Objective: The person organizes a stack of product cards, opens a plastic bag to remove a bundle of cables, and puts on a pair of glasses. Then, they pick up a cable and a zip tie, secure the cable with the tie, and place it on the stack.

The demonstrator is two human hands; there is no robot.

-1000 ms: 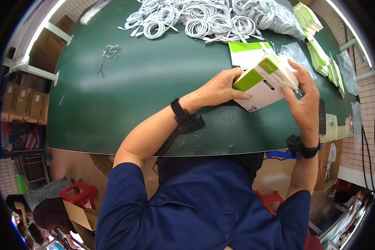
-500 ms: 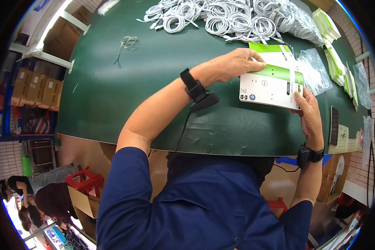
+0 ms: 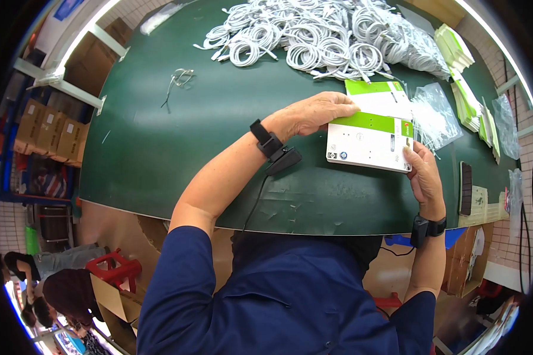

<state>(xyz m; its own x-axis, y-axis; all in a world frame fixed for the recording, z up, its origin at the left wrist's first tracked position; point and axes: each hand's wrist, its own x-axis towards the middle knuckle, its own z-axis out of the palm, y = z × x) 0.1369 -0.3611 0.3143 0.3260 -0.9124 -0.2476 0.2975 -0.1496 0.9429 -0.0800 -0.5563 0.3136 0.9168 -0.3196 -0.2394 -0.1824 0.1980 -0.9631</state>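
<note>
A flat stack of white-and-green packaging cards [image 3: 367,139] is held just above the table in both hands. My left hand [image 3: 317,112] pinches the upper left corner, thumb and fingers pressed together there. My right hand [image 3: 425,177] grips the lower right side, with its thumb on top and the other fingers underneath. Just beyond lie more green-and-white cards [image 3: 375,90], partly covered by the held stack. A clear plastic bag with thin white strips [image 3: 436,112] rests to the right of these cards.
Coiled white cables [image 3: 305,56] are heaped at the far side, some inside a clear bag [image 3: 423,53]. Stacked green-and-white cards [image 3: 466,97] line the right edge. A dark phone-like slab [image 3: 465,188] lies right of my right hand. Thin wire ties [image 3: 177,80] sit far left.
The whole view has shifted slightly. Both hands and the held cards have come a little nearer to me and to the left. The left fingers have closed down on the card corner.
</note>
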